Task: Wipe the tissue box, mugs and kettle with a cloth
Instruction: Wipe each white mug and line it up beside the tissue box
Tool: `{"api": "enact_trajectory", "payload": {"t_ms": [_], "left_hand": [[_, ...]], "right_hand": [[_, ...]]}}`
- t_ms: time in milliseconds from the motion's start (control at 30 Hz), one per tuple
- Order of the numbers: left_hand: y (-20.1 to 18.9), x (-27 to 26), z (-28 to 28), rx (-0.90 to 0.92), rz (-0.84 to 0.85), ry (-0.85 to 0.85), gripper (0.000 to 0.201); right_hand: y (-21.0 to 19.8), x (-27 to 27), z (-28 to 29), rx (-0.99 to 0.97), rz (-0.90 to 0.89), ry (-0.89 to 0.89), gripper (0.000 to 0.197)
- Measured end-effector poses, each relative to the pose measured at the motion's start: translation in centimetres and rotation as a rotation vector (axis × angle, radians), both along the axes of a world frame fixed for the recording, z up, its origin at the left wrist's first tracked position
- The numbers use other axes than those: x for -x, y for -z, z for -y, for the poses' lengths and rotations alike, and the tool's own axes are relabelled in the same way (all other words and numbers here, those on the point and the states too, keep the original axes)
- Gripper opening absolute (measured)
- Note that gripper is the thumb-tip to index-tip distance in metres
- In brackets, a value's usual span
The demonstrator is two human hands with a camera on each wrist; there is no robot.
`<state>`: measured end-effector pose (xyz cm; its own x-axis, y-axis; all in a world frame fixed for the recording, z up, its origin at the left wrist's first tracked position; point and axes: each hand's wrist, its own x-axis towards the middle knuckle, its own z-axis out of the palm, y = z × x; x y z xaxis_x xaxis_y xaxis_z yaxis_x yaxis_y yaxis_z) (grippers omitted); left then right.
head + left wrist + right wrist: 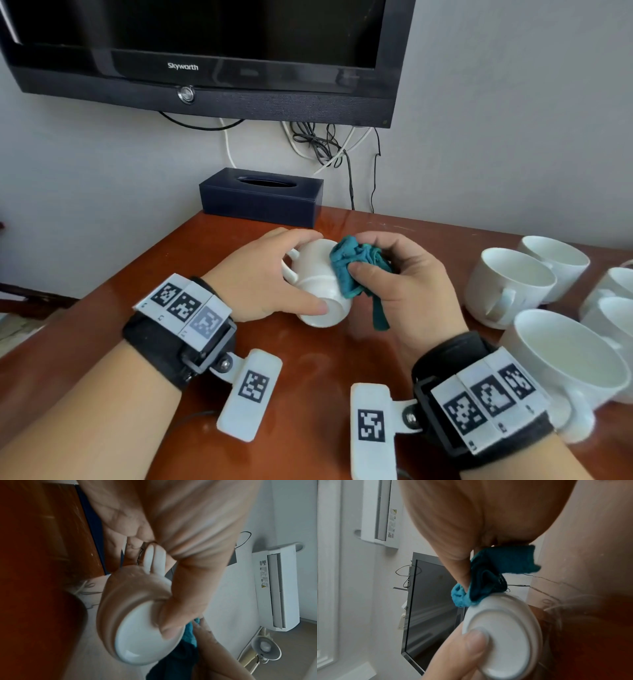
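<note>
I'm partway through, I judge: one white mug (317, 284) is under the cloth (356, 270) now, the other mugs (510, 284) wait upright at my right on the table (102, 325), and the dark tissue box (260, 197) sits at the back by the wall; whether it has been wiped I cannot tell. No kettle shows in any view.

The mug I hold above the table lies tipped on its side, its long axis running away from me, foot toward me, mouth away, handle up-left. My left hand (260, 277) grips it, thumb on the foot. My right hand (404, 277) pinches the bunched teal cloth against its upper wall.
</note>
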<state>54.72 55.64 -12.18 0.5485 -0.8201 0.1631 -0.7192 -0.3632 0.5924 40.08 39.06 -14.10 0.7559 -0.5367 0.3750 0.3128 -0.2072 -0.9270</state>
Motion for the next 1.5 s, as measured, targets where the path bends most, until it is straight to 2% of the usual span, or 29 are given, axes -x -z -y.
{"api": "enact_trajectory", "payload": {"t_ms": [133,233,300,433,567,700,900,1100,1233,1367,1500], "left_hand": [[0.2,0.0,0.1,0.026,0.018,-0.058,0.099],[0.4,0.0,0.3,0.036,-0.01,-0.11,0.111],[0.5,-0.1,0.3,0.045,-0.011,-0.126,0.106],[0.3,0.0,0.2,0.07,0.022,-0.065,0.089],[0.0,0.3,-0.1,0.117,0.068,0.053,0.092],[0.1,0.6,-0.1,0.084,0.052,0.153,0.099],[0.1,1.2,0.3,0.085,0.095,0.157,0.096],[0.4,0.9,0.6,0.186,0.064,-0.053,0.094],[0.6,0.4,0.7,0.211,0.054,-0.137,0.096],[0.4,0.7,0.5,0.212,0.089,-0.056,0.091],[0.1,1.1,0.3,0.196,0.121,0.083,0.095]], "right_hand": [[0.0,0.1,-0.1,0.049,-0.061,-0.012,0.03],[0.2,0.1,-0.3,0.128,-0.084,0.004,0.04],[-0.1,0.3,-0.6,0.215,-0.102,0.001,0.043],[-0.6,0.5,-0.8,0.289,-0.134,-0.013,0.034],[-0.3,0.0,-0.7,0.272,-0.098,0.053,0.031],[-0.6,0.2,0.0,0.309,-0.059,0.184,0.035],[-0.2,-0.2,0.5,0.313,-0.114,0.27,0.027],[0.2,-0.3,-0.6,0.279,-0.142,0.116,0.014],[0.2,-0.2,-1.0,0.253,-0.138,0.053,0.015],[0.3,-0.1,-1.0,0.209,-0.132,0.051,0.016],[-0.2,-0.1,-0.7,0.135,-0.037,0.143,0.015]]}}
